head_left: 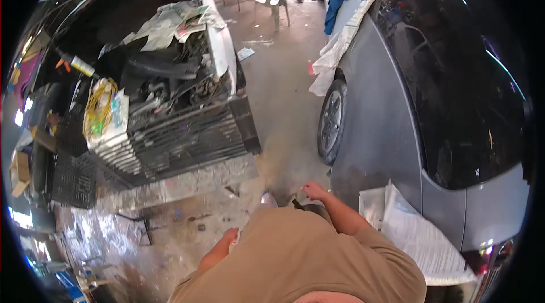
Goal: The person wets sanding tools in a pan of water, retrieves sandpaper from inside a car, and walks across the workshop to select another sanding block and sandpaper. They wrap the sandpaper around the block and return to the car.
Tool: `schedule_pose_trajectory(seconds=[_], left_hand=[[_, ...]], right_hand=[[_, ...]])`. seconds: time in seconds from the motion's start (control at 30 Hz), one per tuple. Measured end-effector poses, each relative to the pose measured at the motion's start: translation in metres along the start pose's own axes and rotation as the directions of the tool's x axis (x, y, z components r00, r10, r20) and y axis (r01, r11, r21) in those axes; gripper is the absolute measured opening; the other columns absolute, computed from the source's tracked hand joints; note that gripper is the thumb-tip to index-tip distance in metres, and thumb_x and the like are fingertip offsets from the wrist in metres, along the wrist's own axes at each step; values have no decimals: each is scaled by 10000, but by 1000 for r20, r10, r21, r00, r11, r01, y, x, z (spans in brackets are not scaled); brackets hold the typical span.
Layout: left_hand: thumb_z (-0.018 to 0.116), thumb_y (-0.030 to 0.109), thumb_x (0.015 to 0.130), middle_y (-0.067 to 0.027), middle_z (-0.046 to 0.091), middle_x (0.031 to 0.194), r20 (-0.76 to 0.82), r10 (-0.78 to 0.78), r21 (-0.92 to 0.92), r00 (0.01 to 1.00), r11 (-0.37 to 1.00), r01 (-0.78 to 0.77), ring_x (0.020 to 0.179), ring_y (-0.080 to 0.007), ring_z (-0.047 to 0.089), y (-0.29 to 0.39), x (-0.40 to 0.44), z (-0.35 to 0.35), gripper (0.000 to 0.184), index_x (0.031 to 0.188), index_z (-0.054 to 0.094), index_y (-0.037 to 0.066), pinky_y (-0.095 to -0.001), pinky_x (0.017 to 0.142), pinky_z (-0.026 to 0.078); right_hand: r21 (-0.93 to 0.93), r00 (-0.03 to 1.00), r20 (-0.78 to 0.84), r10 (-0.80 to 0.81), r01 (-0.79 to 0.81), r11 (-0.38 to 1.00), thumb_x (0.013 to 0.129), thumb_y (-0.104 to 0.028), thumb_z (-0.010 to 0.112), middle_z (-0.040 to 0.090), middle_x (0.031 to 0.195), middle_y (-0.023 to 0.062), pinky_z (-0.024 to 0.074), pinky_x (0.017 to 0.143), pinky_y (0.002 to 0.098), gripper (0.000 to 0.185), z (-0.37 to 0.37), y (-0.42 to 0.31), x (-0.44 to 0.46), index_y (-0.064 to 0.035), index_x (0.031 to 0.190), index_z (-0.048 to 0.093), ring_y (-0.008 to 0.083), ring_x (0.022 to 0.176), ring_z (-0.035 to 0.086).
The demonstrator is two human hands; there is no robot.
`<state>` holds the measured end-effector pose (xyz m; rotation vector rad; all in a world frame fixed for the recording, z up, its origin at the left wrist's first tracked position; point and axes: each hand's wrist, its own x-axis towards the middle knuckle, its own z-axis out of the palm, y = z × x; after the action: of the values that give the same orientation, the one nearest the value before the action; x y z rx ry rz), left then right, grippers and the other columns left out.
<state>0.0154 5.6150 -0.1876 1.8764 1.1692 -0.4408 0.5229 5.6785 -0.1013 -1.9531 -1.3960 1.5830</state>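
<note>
My left hand [230, 235] hangs low at my left side, above the stained concrete floor; its fingers are too small and partly hidden to read. My right hand [311, 190] is out in front of my right hip, fingers curled, and whether it holds something I cannot make out. Nearest to it are a dark strap or object [297, 205] at my waist and the grey vehicle [374, 132] on the right. One shoe [268, 199] shows beyond my brown shirt.
At the left stands a vehicle front with an open engine bay [170, 76], black slatted grille [187, 144] and yellow cord [99, 110]. Newspaper [417, 235] covers part of the grey vehicle's lower right. A plastic chair [277, 2] and a metal table stand ahead, beyond the passage.
</note>
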Motion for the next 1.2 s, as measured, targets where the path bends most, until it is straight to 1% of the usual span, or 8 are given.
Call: schedule_pose_trajectory(seconds=[0.1,0.23,0.33,0.43,0.63,0.9,1.17,1.2], left_hand=[[539,171,890,-270,635,955,194,-182,-39,964,980,193,903,-420,631,12,102,-128,245,1045,569,-16,-484,776,494],[510,248,909,-258,633,1011,-309,313,286,898,931,-226,991,-447,587,16,249,-269,275,1029,572,9,-482,802,484],[476,331,939,-219,651,942,-327,-280,-534,903,843,68,920,-424,609,56,368,-360,331,941,592,21,-473,746,487],[439,405,959,-173,654,858,-170,-447,-859,878,504,90,878,-343,624,151,402,-437,437,846,606,17,-458,693,483],[432,465,948,-207,640,752,-197,-229,-491,953,865,107,661,-377,626,163,525,-469,546,867,626,-39,-460,626,482],[439,458,927,-221,646,773,48,-279,-412,959,869,274,730,-377,641,196,676,-583,534,875,641,-34,-483,671,480],[448,443,916,-217,651,785,-9,9,-24,1000,1000,-10,735,-372,643,184,917,-874,510,850,645,-23,-488,680,478],[455,431,906,-214,656,787,-2,-145,-185,989,972,142,740,-370,643,186,951,-909,492,830,648,-15,-489,681,477]], right_hand=[[602,954,118,275,-289,745,933,-367,561,612,947,134,536,603,386,354,-49,-54,20,-59,1107,543,240,718,636],[712,931,162,327,-340,614,953,-384,542,582,1026,176,568,595,391,438,-92,-20,97,-30,1194,457,265,735,670],[496,942,52,331,-312,810,931,-397,566,627,944,191,563,615,393,450,-153,-28,178,15,1108,525,263,757,686],[35,977,-194,87,-81,996,881,-375,621,674,902,164,537,707,409,422,-252,-60,274,16,1036,626,286,805,677],[-84,978,-210,1,-19,996,868,-379,593,679,1031,193,492,850,420,460,-459,-170,400,4,1121,631,325,977,647],[91,984,-161,-76,91,992,907,-293,596,664,942,95,499,764,351,395,-618,-245,617,32,1132,600,184,826,619],[263,958,-285,41,37,964,921,-234,599,660,959,72,508,737,306,323,-767,-296,769,2,1141,599,161,818,618],[297,946,-319,60,40,954,922,-233,598,659,969,72,510,737,305,327,-786,-304,780,1,1151,594,160,822,621]])
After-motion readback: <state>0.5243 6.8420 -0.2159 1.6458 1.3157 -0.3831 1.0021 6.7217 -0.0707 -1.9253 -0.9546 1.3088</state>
